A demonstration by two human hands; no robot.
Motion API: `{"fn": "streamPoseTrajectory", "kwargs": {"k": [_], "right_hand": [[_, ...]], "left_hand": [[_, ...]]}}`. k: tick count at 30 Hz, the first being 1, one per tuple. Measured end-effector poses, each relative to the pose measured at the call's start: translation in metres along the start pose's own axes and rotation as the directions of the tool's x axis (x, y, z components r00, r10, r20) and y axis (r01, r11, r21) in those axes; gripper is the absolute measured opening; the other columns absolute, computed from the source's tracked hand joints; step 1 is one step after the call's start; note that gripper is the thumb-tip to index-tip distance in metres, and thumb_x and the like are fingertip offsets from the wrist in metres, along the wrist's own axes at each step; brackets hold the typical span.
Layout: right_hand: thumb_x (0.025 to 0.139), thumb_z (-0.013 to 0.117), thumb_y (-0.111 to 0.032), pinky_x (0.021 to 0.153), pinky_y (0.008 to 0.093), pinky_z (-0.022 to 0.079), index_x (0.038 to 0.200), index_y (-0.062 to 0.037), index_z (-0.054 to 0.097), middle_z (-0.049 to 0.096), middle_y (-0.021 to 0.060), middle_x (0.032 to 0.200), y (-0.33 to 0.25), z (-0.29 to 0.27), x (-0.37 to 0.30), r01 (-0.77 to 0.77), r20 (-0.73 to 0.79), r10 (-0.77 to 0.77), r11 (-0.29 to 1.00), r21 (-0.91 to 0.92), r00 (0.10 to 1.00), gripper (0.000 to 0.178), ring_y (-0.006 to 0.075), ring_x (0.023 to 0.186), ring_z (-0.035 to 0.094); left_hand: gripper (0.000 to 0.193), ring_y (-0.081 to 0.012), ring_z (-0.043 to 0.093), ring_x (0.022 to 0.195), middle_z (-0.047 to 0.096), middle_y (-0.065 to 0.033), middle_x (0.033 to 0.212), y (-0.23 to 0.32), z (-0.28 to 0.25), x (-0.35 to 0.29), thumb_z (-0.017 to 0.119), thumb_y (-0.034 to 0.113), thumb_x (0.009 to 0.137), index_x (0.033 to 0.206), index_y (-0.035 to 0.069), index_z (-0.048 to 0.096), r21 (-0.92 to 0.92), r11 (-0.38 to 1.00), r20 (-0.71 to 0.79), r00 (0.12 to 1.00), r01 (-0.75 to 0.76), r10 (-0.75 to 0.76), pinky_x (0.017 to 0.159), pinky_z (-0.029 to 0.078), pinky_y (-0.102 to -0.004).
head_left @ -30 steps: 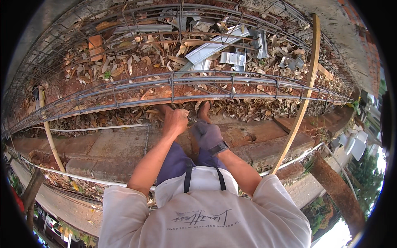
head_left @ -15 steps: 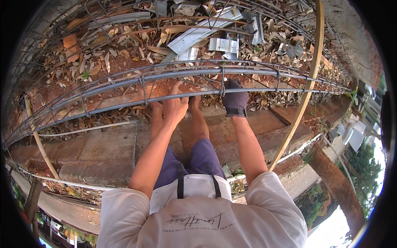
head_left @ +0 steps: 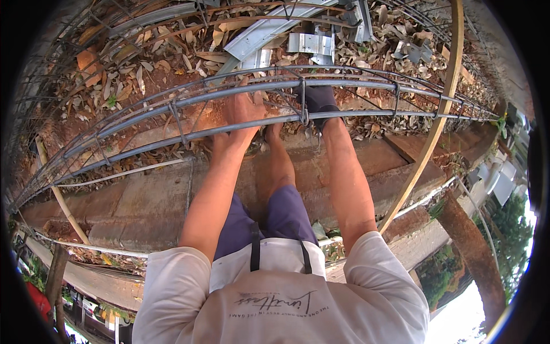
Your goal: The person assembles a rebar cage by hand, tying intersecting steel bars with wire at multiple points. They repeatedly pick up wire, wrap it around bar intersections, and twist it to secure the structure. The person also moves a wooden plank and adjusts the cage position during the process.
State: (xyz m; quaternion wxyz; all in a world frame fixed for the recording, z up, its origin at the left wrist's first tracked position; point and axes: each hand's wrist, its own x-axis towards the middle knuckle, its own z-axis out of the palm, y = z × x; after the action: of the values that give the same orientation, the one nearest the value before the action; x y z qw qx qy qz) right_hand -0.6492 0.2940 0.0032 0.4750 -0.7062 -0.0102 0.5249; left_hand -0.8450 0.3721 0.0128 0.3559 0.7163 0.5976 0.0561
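A long cage of grey steel rebar (head_left: 223, 96) spans the view in front of me, with thin square stirrups (head_left: 177, 119) tied around its bars. My bare left hand (head_left: 245, 108) reaches under the lower bar, which crosses over it. Its thumb and a finger show apart near the upper bar, with nothing visible between them. My right hand (head_left: 321, 102), in a dark glove, is behind the bars beside another stirrup (head_left: 303, 100). The gloved fingers look curled against the stirrup, but the bars partly hide them and whatever they grip.
Bent metal channel pieces (head_left: 275, 35) lie on dry leaves beyond the cage. A wooden stick (head_left: 435, 123) slants across on the right, and another stick (head_left: 62, 200) on the left. A brick ledge (head_left: 137, 200) runs by my feet. More rebar curves at the far left.
Both hands have moved farther forward, the left now under the lower bar. The near bars have shifted slightly up in view, and the right hand has come a little left, against the stirrup.
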Motion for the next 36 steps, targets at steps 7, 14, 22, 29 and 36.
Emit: {"fn": "streamPoseTrajectory", "kwargs": {"k": [7,14,22,29,36], "right_hand": [[0.084,0.079,-0.011,0.063,0.0313,0.050,0.096,-0.0004,0.075,0.070,0.0040,0.083,0.008,0.003,0.016,0.308,0.114,-0.286,0.889,-0.338,0.951,0.016,0.0128,0.072,0.062],[0.090,0.076,-0.012,0.079,0.0314,0.054,0.106,0.0035,0.073,0.074,0.0065,0.095,-0.007,-0.009,-0.012,0.115,0.119,-0.123,0.991,0.074,0.985,0.022,0.0143,0.087,0.066],[0.090,0.077,-0.016,0.073,0.0351,0.054,0.099,0.0017,0.075,0.076,0.0111,0.087,-0.024,0.010,-0.024,0.286,0.262,-0.192,0.876,-0.390,0.946,0.020,0.0152,0.079,0.067],[0.094,0.066,-0.023,0.070,0.0434,0.054,0.083,-0.0022,0.070,0.072,0.0160,0.082,-0.024,0.022,0.000,0.629,0.428,-0.461,0.606,-0.488,0.777,0.024,0.0360,0.077,0.070],[0.099,0.062,-0.036,0.077,0.0536,0.057,0.088,0.0000,0.071,0.073,0.0281,0.092,-0.042,0.032,0.001,0.144,0.061,-0.331,0.233,-0.962,0.942,0.039,0.0474,0.089,0.071]], "left_hand": [[0.045,-0.0432,0.070,0.107,0.074,-0.0265,0.111,0.013,0.017,0.017,0.071,0.025,0.089,0.131,0.010,0.073,0.083,0.995,-0.027,0.998,0.059,-0.057,0.094,0.055,-0.0511],[0.041,-0.0397,0.070,0.111,0.073,-0.0216,0.123,0.019,0.022,0.019,0.070,0.017,0.090,0.131,0.014,0.073,-0.091,0.995,0.137,0.989,-0.038,0.050,0.095,0.055,-0.0473],[0.040,-0.0361,0.075,0.097,0.078,-0.0165,0.108,0.011,0.016,0.034,0.073,0.012,0.088,0.128,0.013,0.075,-0.037,0.917,0.225,0.891,-0.398,0.395,0.086,0.058,-0.0473],[0.025,-0.0370,0.073,0.082,0.077,-0.0133,0.090,0.013,0.033,0.041,0.076,0.020,0.085,0.109,0.017,0.080,0.035,0.901,0.105,0.898,-0.433,0.427,0.074,0.057,-0.0490],[0.008,-0.0421,0.068,0.075,0.070,-0.0126,0.075,0.012,0.043,0.042,0.073,0.020,0.085,0.082,0.013,0.069,-0.006,0.928,0.065,0.926,-0.373,0.372,0.066,0.052,-0.0538]]}}
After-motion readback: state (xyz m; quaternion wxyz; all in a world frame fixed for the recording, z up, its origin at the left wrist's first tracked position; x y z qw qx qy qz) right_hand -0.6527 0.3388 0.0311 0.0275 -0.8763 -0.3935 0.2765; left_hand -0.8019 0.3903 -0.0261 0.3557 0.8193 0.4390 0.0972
